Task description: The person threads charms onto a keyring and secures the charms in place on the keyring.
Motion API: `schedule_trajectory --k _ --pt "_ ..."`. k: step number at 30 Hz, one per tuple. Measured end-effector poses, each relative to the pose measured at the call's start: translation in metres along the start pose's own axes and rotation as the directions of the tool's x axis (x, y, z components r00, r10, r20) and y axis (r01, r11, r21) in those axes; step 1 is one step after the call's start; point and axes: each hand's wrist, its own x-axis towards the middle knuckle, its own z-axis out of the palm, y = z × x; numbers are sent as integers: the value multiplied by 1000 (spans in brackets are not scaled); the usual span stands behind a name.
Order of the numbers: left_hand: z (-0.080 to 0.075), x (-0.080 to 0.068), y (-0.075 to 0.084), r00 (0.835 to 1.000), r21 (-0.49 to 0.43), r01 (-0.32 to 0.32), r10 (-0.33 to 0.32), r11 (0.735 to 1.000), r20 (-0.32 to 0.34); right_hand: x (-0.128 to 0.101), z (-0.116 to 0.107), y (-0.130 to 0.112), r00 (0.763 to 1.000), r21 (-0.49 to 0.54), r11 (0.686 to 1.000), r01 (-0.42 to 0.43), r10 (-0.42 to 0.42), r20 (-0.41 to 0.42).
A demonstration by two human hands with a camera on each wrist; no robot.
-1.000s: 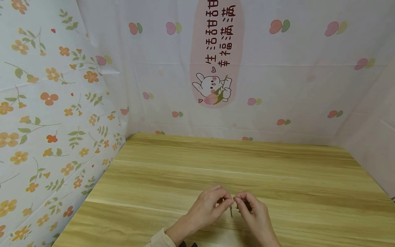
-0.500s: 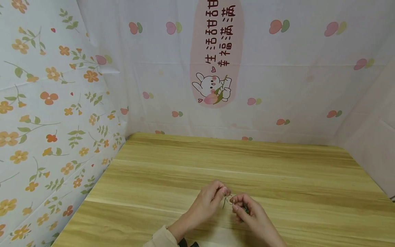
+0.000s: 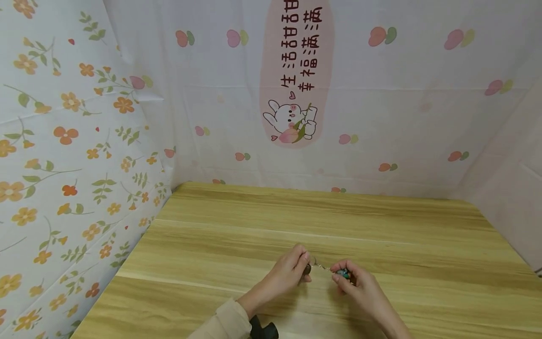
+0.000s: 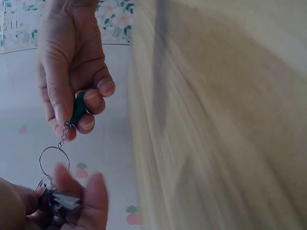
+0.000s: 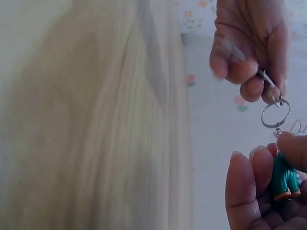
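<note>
In the head view my left hand [image 3: 288, 268] and right hand [image 3: 360, 285] are a short way apart above the table, joined by a keychain. The right fingers pinch its charm, a small green figure [image 5: 285, 178] with orange feet. From the charm a short chain [image 4: 63, 135] runs to a metal split ring [image 5: 274, 126], stretched between the hands. Several metal keys [image 4: 66, 200] hang from the ring and lie in the left hand's fingers, partly hidden and blurred. A dark round piece [image 3: 306, 269] also shows by the left fingers.
The wood-grain table [image 3: 237, 221] spreads out around the hands. Behind it hangs a printed cloth [image 3: 381, 117], and a floral cloth [image 3: 84, 165] covers the left side. A black object [image 3: 263, 329] shows beside the beige sleeve [image 3: 230, 322].
The hands have drawn apart, the right one moving rightward, and the chain is now stretched between them. The green charm shows more in the right fingers; the dangling keys are now gathered in the left.
</note>
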Motion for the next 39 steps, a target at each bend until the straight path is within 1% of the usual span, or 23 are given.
schedule_trajectory --k 2,3,5,7,10,11,13,15,17,21,25,30,33,39 --pt "-1 5 -2 1000 25 14 -15 1000 3 3 -3 2 1000 -11 1000 -4 3 -6" --pt "-2 7 -3 999 29 42 -42 999 3 4 -5 3 1000 -13 1000 -4 4 -7" --pt "-4 11 -5 999 94 51 -51 994 1 6 -7 5 1000 -17 1000 2 -2 -5" --pt "-5 15 -8 998 160 69 -70 985 3 8 -10 9 999 -43 999 33 -33 5" --pt "-6 19 -13 997 265 68 -73 962 10 11 -11 15 995 -113 989 96 -95 17" --pt "-6 20 -14 998 303 62 -69 951 12 13 -11 16 993 -152 982 116 -115 16" --pt "-6 23 -18 997 347 63 -75 936 21 16 -11 19 991 -244 960 136 -135 20" --pt "-5 26 -23 996 385 62 -79 921 30 19 -11 20 990 -331 933 138 -138 24" --pt "-3 28 -28 995 420 66 -90 905 37 22 -10 21 992 -407 905 124 -121 33" --pt "0 31 -33 992 459 91 -121 884 36 28 -10 21 993 -491 863 119 -102 61" --pt "1 33 -34 990 472 112 -140 875 25 31 -10 23 993 -525 844 107 -70 91" --pt "1 35 -33 992 500 92 -125 861 33 31 -10 28 992 -548 830 102 -47 114" --pt "2 35 -33 993 512 83 -117 855 35 32 -9 28 994 -563 821 95 -43 104" --pt "2 35 -34 992 515 92 -122 852 24 31 -7 29 997 -577 814 68 -34 69"
